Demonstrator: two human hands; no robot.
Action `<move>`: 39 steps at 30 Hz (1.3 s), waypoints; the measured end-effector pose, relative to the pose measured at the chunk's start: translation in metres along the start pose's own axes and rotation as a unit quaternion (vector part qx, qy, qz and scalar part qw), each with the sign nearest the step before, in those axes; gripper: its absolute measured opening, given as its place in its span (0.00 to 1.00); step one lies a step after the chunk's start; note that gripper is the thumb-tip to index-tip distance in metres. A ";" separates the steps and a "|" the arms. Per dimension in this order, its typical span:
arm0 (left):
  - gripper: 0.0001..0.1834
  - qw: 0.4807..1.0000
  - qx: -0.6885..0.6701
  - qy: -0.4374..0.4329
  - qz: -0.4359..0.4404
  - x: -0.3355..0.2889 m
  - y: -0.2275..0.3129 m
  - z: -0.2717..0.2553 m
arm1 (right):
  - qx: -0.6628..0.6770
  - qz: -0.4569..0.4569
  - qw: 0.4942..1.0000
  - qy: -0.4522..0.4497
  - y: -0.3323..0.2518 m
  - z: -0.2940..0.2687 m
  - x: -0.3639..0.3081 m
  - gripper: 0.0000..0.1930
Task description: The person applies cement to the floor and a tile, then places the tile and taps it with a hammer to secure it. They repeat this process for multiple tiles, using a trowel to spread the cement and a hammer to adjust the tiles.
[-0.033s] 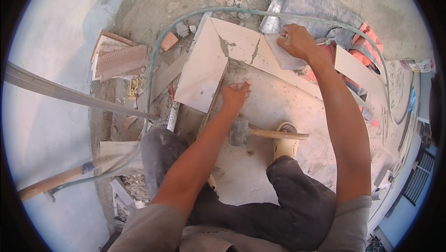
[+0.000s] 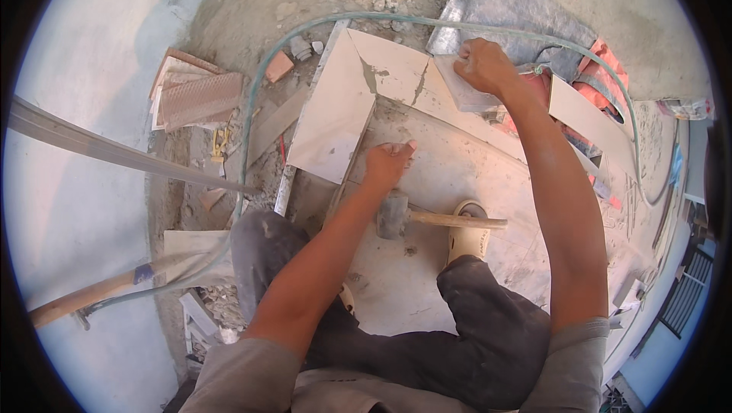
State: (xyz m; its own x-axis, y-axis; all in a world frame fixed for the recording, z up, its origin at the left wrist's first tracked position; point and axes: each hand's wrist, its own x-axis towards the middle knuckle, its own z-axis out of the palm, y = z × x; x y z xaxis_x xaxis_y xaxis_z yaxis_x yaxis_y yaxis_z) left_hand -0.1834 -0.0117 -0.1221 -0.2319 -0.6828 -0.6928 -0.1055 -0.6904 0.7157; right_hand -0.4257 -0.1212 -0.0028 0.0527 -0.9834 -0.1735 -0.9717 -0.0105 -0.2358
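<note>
Tile [image 2: 463, 95] just below fingers of R hand [image 2: 488, 70], gripped at edge; prob. stiff, brittle, lightish, best held by edges. L hand [image 2: 387, 164] fingers curled, can't tell if empty.

Shirt [image 2: 351, 396]: we see grey-brown, small dark print
Sleeves [image 2: 566, 360]: short, we'd say same cloth
Trousers [image 2: 492, 329]: we log dark grey, pale dusty smudges
Right shoe [image 2: 470, 244]: cream, clog-like, we spot small holes
Left hand [image 2: 389, 164], right hand [image 2: 483, 66]: bare
</note>
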 end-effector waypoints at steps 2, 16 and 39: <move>0.25 0.978 0.200 -0.064 0.003 -0.020 0.005 -0.007 | -0.028 0.001 1.000 -0.003 -0.003 0.009 0.014 0.20; 0.13 0.732 0.548 -0.385 0.123 -0.177 0.058 0.011 | -0.047 -0.047 0.990 -0.123 -0.052 0.035 -0.011 0.17; 0.08 0.767 0.520 -0.292 0.237 -0.169 0.024 -0.006 | 0.477 0.001 0.879 -0.025 0.047 0.089 -0.046 0.20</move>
State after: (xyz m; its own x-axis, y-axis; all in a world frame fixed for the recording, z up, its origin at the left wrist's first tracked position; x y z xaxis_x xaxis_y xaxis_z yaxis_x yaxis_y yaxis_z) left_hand -0.1406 0.0861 0.0116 -0.8436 -0.3660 -0.3929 -0.5198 0.3734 0.7684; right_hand -0.4531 -0.0602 -0.0910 0.0853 -0.9737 -0.2111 -0.3388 0.1709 -0.9252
